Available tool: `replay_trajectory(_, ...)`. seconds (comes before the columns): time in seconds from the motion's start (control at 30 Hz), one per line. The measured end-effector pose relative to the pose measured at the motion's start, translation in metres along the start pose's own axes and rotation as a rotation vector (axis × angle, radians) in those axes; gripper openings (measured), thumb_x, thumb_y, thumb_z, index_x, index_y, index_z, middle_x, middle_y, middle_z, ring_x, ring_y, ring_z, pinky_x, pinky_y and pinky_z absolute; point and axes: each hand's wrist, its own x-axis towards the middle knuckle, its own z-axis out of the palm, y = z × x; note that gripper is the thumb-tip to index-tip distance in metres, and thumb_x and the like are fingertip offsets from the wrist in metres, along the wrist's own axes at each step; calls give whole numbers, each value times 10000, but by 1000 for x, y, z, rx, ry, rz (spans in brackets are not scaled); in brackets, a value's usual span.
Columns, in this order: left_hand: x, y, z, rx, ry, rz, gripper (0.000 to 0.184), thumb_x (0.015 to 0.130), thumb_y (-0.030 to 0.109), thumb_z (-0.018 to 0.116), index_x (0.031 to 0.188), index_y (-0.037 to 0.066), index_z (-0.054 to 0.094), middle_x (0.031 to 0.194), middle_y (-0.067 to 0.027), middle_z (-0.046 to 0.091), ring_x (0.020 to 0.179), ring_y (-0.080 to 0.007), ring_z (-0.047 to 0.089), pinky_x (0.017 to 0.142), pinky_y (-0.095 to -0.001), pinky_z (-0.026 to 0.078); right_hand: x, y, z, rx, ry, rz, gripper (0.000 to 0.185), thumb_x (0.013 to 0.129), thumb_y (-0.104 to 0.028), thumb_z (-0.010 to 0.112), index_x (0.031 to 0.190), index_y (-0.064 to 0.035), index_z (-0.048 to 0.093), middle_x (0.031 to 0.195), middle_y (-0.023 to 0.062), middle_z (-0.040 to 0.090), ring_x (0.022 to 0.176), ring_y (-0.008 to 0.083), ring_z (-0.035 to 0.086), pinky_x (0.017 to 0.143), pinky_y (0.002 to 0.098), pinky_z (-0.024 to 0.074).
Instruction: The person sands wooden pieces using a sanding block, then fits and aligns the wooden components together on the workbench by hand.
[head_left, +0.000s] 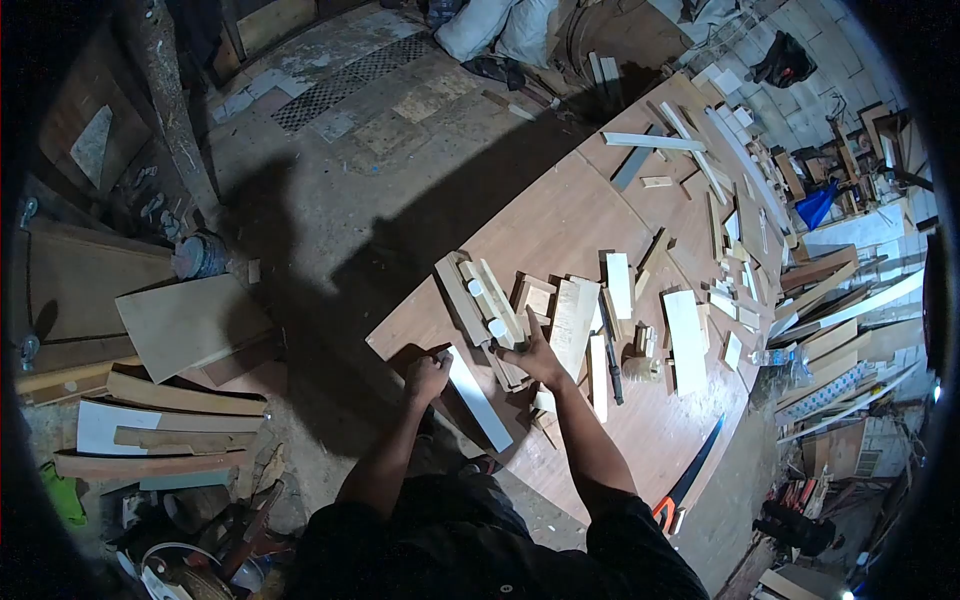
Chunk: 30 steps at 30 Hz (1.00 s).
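Note:
My left hand (428, 376) is closed round the upper end of a white board (480, 400) at the table's near left edge. With its fingers apart, my right hand (536, 357) reaches over the lower end of a wooden block assembly (463, 300); whether it grips anything there is hard to see. Two small white pieces show on that assembly. Just right of my right hand lies a pale wide board (575, 325), with a small wooden frame (533, 298) on its left.
The wooden table (540, 215) carries several offcuts, a white board (684, 342), a glass jar (642, 369) and a handsaw with an orange handle (690, 475). Boards (165, 440) are stacked on the floor at left. More timber leans by the right wall.

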Motion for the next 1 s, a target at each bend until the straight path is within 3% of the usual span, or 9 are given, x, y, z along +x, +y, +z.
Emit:
replay_trajectory(0.2, -8, 36, -32, 275, -94, -54, 531, 897, 523, 581, 885, 16, 739, 893, -232, 705, 872, -403, 684, 794, -487, 539, -9, 12, -8, 281, -107, 67, 1027, 818, -320, 766, 1556, -35, 112, 1392, 204, 519, 1243, 331, 534, 1063, 391, 397)
replay_trajectory(0.33, -21, 56, -54, 267, 182, 287, 438, 890, 489, 617, 904, 70, 741, 932, -231, 695, 875, -369, 681, 775, -465, 530, -40, -9, -10, 732, -304, 317, 550, 928, -314, 642, 1351, -6, 474, 1071, 117, 670, 852, 182, 688, 751, 307, 569)
replay_trajectory(0.37, -1, 35, -39, 141, 66, 115, 379, 888, 416, 651, 1047, 77, 709, 1013, -211, 690, 948, -362, 667, 832, -444, 523, -38, 3, -10, 738, -301, 317, 550, 928, -314, 642, 1351, -6, 474, 1071, 117, 670, 852, 182, 688, 751, 307, 569)
replay_trajectory(0.5, 26, 23, -30, 251, 253, 220, 457, 872, 434, 675, 1058, 17, 663, 964, -210, 685, 938, -330, 675, 795, -421, 534, -48, 42, -9, 831, -251, 301, 516, 930, -304, 628, 1290, 48, 517, 1106, 166, 659, 932, 245, 692, 785, 320, 575)
replay_trajectory(0.6, 20, 44, -33, -873, -152, -106, 706, 885, 610, 601, 1282, 33, 519, 1194, -180, 616, 1063, -312, 619, 967, -469, 453, -68, 49, -11, 1080, -305, 360, 614, 889, -350, 661, 1320, 52, 489, 1166, 211, 638, 1007, 292, 674, 901, 409, 553)
replay_trajectory(0.7, -12, 84, -38, -1470, -353, -312, 874, 878, 710, 514, 1432, 51, 363, 1334, -170, 531, 1247, -345, 499, 1088, -551, 311, -94, 45, -15, 1201, -402, 254, 704, 867, -382, 675, 1366, 53, 438, 1207, 238, 614, 1047, 337, 661, 943, 454, 540)
replay_trajectory(0.73, -16, 82, -31, -1468, -482, -211, 1006, 847, 787, 447, 1518, 69, 230, 1443, -153, 448, 1373, -325, 372, 1132, -585, 219, -101, 50, -16, 1248, -422, 263, 757, 852, -398, 680, 1410, 27, 397, 1265, 261, 574, 1105, 384, 629, 984, 534, 504)
replay_trajectory(0.87, -45, 114, -22, -1596, -729, -79, 1013, 830, 830, 369, 1534, 112, 247, 1567, -104, 305, 1418, -301, 328, 1156, -535, 247, -122, 66, -19, 1353, -537, 239, 780, 830, -414, 685, 1434, -22, 385, 1327, 264, 526, 1168, 420, 577, 996, 645, 444)
replay_trajectory(1.0, -68, 129, -14, -1430, -656, -65, 896, 866, 773, 407, 1534, 191, 276, 1535, -74, 370, 1400, -293, 362, 1141, -521, 296, -138, 85, -14, 1457, -636, 241, 814, 821, -419, 691, 1445, -15, 361, 1306, 282, 525, 1129, 457, 583, 1001, 644, 432)
